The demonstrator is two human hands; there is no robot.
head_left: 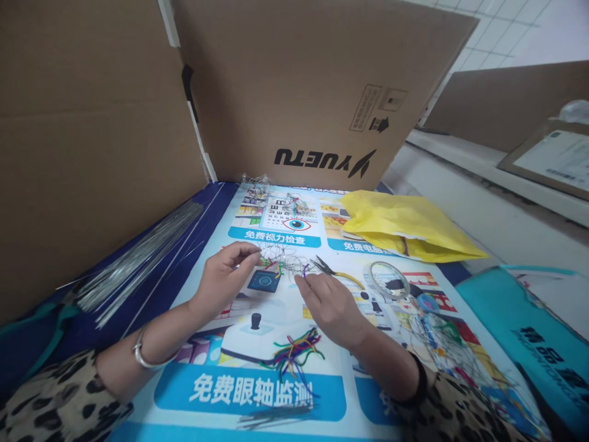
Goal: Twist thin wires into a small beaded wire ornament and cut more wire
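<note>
r hand (335, 307) pinches purple cord (304, 269) just left of pliers (339, 274); l hand (227, 264), further left, has thumb & index close, can't tell on what. thin wires (288, 261), also left of pliers, cld snag its tips & tangle if tugged.

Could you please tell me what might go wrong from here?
The thin wires lie in a loose tangle between the left hand and the right hand, so they could snag on fingers or each other. The pliers lie right beside the right hand, their pointed tips bare, and might be knocked or prick it. The coloured strands, loosely heaped between the forearms, could be scattered by a sleeve.
</note>
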